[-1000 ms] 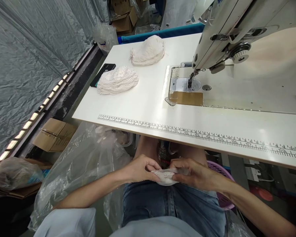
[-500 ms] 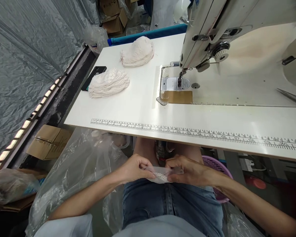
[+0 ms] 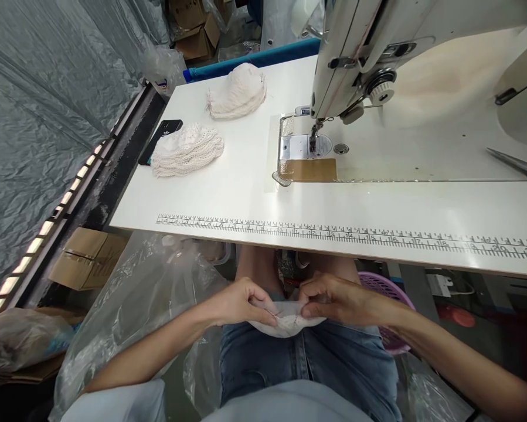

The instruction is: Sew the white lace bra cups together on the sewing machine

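Note:
Between my two hands, over my lap, is a white fabric piece (image 3: 285, 323) with a sheer upper edge and a curved, fuller lower part. My left hand (image 3: 248, 303) pinches its left end between thumb and fingers. At the right end, my right hand (image 3: 327, 299) grips the edge in the same way. On the sewing table lie a stack of white lacy pieces (image 3: 187, 150) and, behind it, a pile of pale cloth pieces (image 3: 237, 92). Both are out of reach of my fingers.
A sewing machine (image 3: 355, 70) stands on the white table (image 3: 228, 199), whose front edge carries a printed ruler. A black phone (image 3: 160, 139) lies partly under the lacy stack. Tweezers (image 3: 516, 164) rest at the right. Below are a purple basket (image 3: 388, 287) and a cardboard box (image 3: 87, 258).
The fabric piece has turned and opened out between my hands, so more of its rounded lower part shows. My view has shifted slightly to the right.

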The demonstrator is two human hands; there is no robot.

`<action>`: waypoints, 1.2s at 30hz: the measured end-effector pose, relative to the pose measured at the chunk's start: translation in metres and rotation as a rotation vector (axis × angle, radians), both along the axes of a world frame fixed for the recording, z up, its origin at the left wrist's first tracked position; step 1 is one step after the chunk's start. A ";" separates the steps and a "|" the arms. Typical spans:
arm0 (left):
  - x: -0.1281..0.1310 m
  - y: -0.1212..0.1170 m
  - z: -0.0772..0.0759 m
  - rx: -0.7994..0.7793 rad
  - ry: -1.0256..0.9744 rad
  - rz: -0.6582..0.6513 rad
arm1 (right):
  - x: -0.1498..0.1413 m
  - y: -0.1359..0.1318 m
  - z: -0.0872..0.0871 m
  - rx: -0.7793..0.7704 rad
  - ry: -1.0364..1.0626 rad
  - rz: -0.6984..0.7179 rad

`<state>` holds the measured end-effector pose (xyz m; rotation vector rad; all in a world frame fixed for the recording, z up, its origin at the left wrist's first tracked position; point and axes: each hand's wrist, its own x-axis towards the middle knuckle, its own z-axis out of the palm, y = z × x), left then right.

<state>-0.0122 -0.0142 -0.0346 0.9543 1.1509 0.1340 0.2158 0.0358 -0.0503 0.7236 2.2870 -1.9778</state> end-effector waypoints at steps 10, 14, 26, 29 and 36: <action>-0.005 -0.005 -0.004 -0.064 -0.007 0.054 | -0.001 -0.011 -0.016 0.051 0.115 -0.048; -0.005 -0.005 -0.001 -0.032 -0.002 0.024 | -0.002 -0.014 -0.023 0.057 0.161 -0.093; -0.002 -0.003 0.002 -0.032 -0.004 0.054 | 0.003 -0.013 -0.017 0.116 0.122 0.005; -0.004 -0.003 0.002 -0.024 0.001 0.037 | 0.003 -0.013 -0.023 0.082 0.197 -0.003; -0.011 -0.004 0.001 -0.009 -0.138 -0.022 | 0.010 -0.007 -0.027 -0.141 0.181 -0.059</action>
